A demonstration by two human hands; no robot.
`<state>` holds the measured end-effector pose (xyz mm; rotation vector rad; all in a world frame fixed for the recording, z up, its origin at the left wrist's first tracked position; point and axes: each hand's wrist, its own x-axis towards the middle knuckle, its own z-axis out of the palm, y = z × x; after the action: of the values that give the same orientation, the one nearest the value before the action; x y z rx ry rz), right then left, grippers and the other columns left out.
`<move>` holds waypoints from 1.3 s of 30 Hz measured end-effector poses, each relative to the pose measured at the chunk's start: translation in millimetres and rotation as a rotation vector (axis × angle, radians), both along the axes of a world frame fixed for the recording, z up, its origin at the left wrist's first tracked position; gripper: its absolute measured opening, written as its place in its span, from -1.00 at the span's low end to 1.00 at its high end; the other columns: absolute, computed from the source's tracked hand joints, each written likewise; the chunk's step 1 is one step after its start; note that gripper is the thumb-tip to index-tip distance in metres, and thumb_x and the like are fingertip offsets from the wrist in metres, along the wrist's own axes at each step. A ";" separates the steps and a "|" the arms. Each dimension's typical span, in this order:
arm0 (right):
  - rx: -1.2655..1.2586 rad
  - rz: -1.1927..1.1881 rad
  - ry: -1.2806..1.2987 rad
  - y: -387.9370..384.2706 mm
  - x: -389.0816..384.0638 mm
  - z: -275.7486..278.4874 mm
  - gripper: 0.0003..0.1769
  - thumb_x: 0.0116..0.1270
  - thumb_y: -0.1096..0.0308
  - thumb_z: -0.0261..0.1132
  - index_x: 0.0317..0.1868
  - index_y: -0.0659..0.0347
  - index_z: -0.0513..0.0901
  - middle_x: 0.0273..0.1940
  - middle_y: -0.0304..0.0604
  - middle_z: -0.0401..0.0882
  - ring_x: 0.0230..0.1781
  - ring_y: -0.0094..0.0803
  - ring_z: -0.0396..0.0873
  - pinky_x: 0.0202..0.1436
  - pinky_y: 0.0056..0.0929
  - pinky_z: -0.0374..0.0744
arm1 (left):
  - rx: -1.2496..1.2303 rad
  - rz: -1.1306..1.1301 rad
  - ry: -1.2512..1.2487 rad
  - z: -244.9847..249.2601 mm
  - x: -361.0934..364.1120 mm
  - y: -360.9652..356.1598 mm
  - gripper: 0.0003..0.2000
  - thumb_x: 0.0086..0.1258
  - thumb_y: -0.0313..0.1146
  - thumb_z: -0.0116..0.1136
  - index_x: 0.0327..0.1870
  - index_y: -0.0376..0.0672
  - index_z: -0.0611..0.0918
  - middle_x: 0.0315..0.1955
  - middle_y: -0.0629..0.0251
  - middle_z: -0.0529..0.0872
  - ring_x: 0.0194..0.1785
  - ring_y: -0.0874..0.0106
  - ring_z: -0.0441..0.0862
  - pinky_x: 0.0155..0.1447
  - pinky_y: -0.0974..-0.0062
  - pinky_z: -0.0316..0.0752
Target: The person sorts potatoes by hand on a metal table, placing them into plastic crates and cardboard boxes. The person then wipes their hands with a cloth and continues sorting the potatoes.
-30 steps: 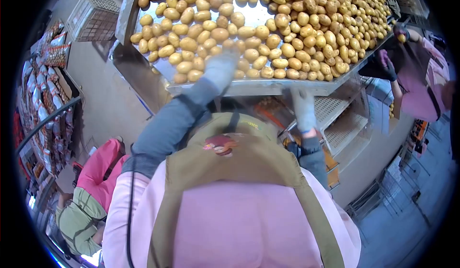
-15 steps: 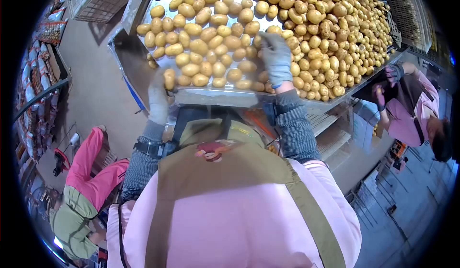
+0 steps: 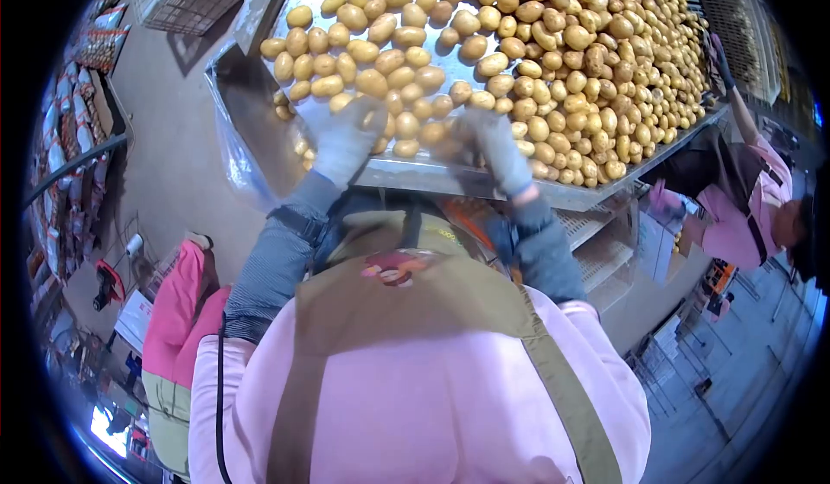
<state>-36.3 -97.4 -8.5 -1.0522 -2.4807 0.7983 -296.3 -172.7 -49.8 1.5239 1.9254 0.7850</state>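
Observation:
Potatoes lie in a loose layer on the left part of a metal sorting table. To the right they pile into a dense heap. My left hand, in a pale grey glove, is over the front left potatoes, its fingers smeared by motion. Near the front rim, my right hand, gloved the same way, is beside the potatoes at the heap's left edge. Blur hides its fingertips too. Whether either hand holds a potato does not show.
A plastic crate stands on the floor at upper left, near filled bags stacked along the side. Another crate is beyond the heap. One co-worker is at right, another at lower left.
My left hand has moved right and inward from the table's left corner. My right hand has come down toward the front rim. The right co-worker's arm now reaches toward the heap's far side.

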 end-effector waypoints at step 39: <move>-0.443 -1.693 0.684 -346.9 408.5 -55.2 -0.49 0.42 0.35 0.33 0.35 0.18 0.48 0.19 -0.07 0.56 0.02 -0.24 0.67 -0.02 -0.34 0.71 | -0.533 0.299 -0.672 39.9 -14.0 -11.5 -0.57 0.34 -0.37 0.34 0.22 -0.24 0.62 -0.11 0.20 0.71 -0.04 0.27 0.67 0.10 0.38 0.58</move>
<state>372.2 -444.3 -63.8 -1.9470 -0.3490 0.7771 -310.3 -184.1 -9.9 0.5597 1.6590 0.7052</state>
